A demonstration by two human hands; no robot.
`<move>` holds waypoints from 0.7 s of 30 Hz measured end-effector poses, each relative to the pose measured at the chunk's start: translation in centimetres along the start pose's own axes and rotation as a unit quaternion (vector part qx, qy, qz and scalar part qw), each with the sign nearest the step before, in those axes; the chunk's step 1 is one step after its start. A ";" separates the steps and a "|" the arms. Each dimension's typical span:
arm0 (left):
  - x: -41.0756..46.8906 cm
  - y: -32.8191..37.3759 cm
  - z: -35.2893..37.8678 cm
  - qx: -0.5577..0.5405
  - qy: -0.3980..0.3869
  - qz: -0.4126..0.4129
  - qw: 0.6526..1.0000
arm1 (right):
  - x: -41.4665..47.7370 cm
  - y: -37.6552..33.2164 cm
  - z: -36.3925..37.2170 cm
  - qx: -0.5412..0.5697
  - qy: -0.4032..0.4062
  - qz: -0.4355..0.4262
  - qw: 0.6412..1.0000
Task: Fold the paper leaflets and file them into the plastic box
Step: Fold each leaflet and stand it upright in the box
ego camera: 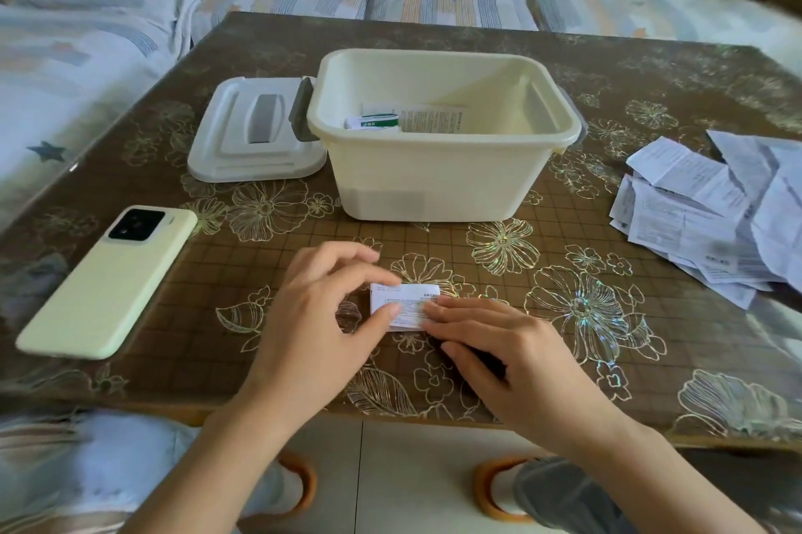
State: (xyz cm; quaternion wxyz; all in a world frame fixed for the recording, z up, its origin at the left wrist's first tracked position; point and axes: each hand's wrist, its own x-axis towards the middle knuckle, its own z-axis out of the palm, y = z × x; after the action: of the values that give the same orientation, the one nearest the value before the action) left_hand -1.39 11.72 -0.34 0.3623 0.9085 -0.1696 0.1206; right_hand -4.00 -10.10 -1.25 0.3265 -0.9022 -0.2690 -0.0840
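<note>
While left hand (pixel 321 316) pinches and right hand (pixel 499 342) presses flat, the leaflet (pixel 405 303) is being creased — next, probably, lifting it into the box (pixel 434 173).

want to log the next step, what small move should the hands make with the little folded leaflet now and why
Probably lift the folded leaflet and drop it into the plastic box. It already lies small and flat, the left hand pinches its left end, the right hand presses its right end, and the box stands open with leaflets inside.
</note>
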 end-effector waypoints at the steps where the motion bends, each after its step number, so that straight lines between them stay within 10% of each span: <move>1: 0.1 -0.2 -0.2 0.021 -0.001 0.021 1.000 | 0.0 0.0 0.0 -0.010 -0.002 -0.003 1.000; 21: 1.5 -0.9 -1.0 0.108 -0.061 0.196 0.973 | 4.5 0.0 -1.3 -0.194 -0.026 -0.114 0.974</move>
State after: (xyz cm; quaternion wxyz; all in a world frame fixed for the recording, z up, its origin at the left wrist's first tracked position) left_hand 0.28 12.71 0.30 0.2201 0.8969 -0.3525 0.1515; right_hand -0.17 -9.04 1.22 0.1264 -0.9138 -0.3568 -0.1472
